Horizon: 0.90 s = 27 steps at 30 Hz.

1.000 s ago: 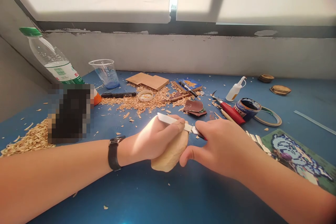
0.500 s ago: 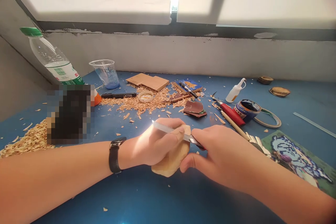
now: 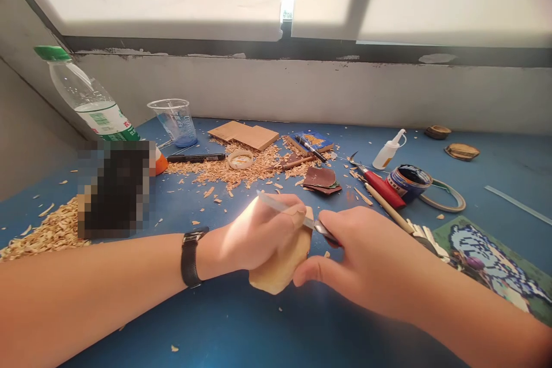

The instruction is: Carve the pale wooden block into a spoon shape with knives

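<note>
Pale and rounded, a piece of wood [image 3: 280, 264] is gripped in my left hand [image 3: 254, 236], whose thumb lies against the flat of a blade. My right hand [image 3: 362, 259] is closed round the handle of a carving knife [image 3: 309, 222]. The blade crosses the top of the wood and points up to the left over my left hand. Most of the knife's handle is hidden in my right fist, and my right thumb is at the wood's lower right side. Several left fingers are out of sight behind the wood.
Wood shavings [image 3: 47, 230] are heaped at left and around the back middle. A bottle [image 3: 101, 118] and a plastic cup [image 3: 172, 123] stand back left. To the right are sandpaper [image 3: 321, 178], a red-handled tool [image 3: 382, 187], a glue bottle [image 3: 388, 152] and a tape roll [image 3: 448, 198].
The knife blade has slid slightly to the right across the wood, with my right hand shifting a little the same way. My left hand still grips the wood.
</note>
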Tool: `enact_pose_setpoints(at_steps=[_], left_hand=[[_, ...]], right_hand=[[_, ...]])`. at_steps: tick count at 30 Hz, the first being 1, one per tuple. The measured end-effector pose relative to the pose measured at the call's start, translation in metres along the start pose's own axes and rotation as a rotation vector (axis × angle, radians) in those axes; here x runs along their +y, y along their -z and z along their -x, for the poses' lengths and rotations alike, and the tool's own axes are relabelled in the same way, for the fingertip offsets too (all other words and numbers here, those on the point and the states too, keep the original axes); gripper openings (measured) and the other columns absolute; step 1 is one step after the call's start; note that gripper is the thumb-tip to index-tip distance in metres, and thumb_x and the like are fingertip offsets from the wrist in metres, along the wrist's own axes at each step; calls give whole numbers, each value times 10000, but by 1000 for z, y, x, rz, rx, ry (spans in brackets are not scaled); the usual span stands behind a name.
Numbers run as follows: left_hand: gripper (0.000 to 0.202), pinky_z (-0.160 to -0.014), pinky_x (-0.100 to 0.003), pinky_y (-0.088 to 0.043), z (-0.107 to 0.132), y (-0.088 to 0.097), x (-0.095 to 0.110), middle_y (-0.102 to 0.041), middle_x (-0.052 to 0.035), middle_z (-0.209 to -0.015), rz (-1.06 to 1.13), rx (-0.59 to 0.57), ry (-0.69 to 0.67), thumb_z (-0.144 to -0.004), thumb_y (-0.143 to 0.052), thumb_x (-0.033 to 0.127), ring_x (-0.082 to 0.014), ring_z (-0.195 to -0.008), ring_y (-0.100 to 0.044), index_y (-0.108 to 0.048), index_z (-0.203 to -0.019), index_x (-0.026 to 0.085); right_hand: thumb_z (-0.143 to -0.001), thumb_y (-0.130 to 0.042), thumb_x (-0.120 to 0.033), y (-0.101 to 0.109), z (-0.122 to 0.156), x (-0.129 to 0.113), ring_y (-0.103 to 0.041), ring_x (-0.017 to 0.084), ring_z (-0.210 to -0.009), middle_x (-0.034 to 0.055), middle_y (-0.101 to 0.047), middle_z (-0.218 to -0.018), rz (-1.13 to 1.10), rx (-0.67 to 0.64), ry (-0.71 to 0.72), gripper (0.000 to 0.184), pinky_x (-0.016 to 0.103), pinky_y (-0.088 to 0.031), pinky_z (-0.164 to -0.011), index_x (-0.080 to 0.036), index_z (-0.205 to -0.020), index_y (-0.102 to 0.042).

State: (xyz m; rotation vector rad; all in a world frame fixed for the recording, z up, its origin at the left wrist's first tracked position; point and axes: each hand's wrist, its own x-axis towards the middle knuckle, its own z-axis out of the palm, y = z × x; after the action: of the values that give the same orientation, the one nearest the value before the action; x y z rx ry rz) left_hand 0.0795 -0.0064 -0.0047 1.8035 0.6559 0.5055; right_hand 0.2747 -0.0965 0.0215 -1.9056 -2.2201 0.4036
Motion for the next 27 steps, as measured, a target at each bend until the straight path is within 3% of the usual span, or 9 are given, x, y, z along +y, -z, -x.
enact_pose_setpoints(at_steps=[3,6,12,15,19,23,27], left_hand=[[311,-601,-258,-461,3,2,0,-658,-40,-858,-107,-8,-32,-1019,-519,415,-165,-743,-590,-676,-912,169],[303,-614,-263,-486,3,2,-1,-658,-41,-872,-105,-18,-32,-1019,-504,399,-172,-757,-606,-677,-929,167],[269,-513,-251,-470,0,3,-8,-647,-14,-788,183,-63,122,-1024,-510,417,-155,-617,-626,-638,-1061,183],[272,-485,-240,-452,-3,1,-4,-598,7,-710,239,-16,118,-1003,-554,435,-135,-566,-579,-613,-922,183],[486,-474,-245,-425,-5,0,2,-540,21,-579,145,60,123,-1031,-523,574,-119,-512,-509,-586,-756,179],[598,-491,-273,-447,-5,2,-6,-561,-6,-580,225,7,108,-1050,-413,664,-138,-513,-520,-605,-751,183],[476,-555,-277,-448,-4,5,-18,-559,2,-713,290,18,19,-1017,-512,640,-137,-607,-512,-575,-856,197]], right_hand=[[-955,-579,-693,2,8,-2,-570,200,-663,11,-681,-775,-27,-63,56,439,341,-282,-567,-270,-845,-609],[-978,-551,-643,3,10,-2,-595,214,-699,16,-699,-821,-13,-89,30,387,343,-295,-595,-277,-878,-628],[-951,-454,-801,0,3,1,-493,187,-595,14,-602,-643,-6,22,-10,598,331,-262,-549,-263,-692,-491],[-836,-507,-923,-2,-4,2,-386,164,-529,-2,-524,-555,11,117,-38,698,323,-215,-501,-269,-622,-388],[-608,-552,-1068,-4,-13,2,-343,150,-510,-24,-449,-508,-36,145,-102,825,317,-177,-469,-273,-589,-330],[-720,-533,-1018,-6,-12,1,-363,147,-519,-33,-463,-552,-88,127,-54,767,314,-200,-482,-279,-645,-343],[-958,-483,-782,-5,-6,4,-385,140,-524,-39,-464,-573,-120,144,-83,603,311,-246,-494,-273,-672,-332]])
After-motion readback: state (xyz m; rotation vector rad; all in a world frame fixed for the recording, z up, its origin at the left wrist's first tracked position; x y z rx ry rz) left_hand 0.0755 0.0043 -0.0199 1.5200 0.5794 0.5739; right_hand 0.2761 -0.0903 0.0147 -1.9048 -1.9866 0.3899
